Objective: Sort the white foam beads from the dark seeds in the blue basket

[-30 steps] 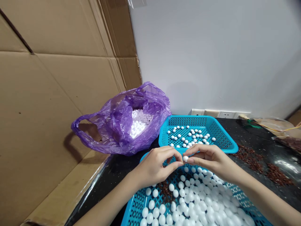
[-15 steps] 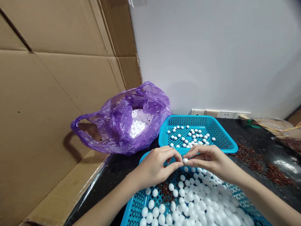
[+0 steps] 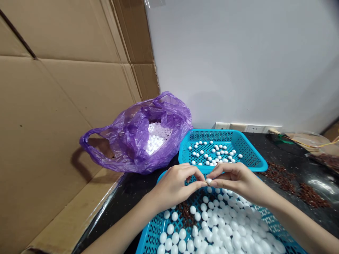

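Note:
A small white ball [image 3: 209,181] is pinched between the thumb and forefinger of my right hand [image 3: 233,178]. My left hand [image 3: 177,183] is closed in a pinch, its fingertips meeting the ball's left side; whatever they hold is too small to make out. Both hands hover over the far part of the near blue basket [image 3: 144,234], which is full of loose white balls [image 3: 225,225]. Reddish-brown bits [image 3: 187,214] lie among the balls there. Just beyond my fingers stands a second blue basket [image 3: 251,155] with scattered white balls [image 3: 219,152].
To the left, a purple plastic bag [image 3: 127,141] gapes open, showing many white balls [image 3: 157,137]. Cardboard [image 3: 66,88] walls the left side. On the black counter [image 3: 286,155], reddish-brown bits [image 3: 312,195] are strewn at right. Wall sockets [image 3: 255,129] sit behind.

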Available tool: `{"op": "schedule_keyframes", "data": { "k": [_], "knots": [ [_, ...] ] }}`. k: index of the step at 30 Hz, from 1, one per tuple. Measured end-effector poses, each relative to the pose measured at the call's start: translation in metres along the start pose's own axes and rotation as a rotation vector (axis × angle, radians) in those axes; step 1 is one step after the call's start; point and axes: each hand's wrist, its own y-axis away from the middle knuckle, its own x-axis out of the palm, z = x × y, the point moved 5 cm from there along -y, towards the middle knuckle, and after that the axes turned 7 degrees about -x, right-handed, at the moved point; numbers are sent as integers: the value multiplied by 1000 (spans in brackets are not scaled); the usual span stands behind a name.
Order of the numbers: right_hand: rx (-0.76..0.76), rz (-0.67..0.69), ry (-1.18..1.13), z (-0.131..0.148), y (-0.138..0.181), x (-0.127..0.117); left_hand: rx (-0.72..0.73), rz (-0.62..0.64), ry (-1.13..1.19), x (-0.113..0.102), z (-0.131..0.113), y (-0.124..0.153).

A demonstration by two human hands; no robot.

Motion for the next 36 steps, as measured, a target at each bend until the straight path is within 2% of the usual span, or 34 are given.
{"op": "schedule_keyframes", "data": {
  "k": [6,11,15,19,25,28,33,36],
  "knots": [
    [5,-2,24,-1,0,0,-86,-26,-16,-1,5,0],
    [-14,-6,107,4,-1,3,-113,35,-43,2,10,0],
    [-46,-159,108,5,-1,-5,-169,47,-86,2,13,-1],
    [-50,-396,74,-4,0,-25,-118,77,-115,2,9,-1],
    [-84,-464,205,-4,1,-34,-39,224,-200,9,7,1],
    [-101,-346,304,4,1,-25,-37,298,-262,13,10,3],
    [-140,183,488,13,4,11,-67,363,-355,17,15,6],
    [-97,347,566,9,6,20,-82,377,-339,18,15,7]
  ]
}}
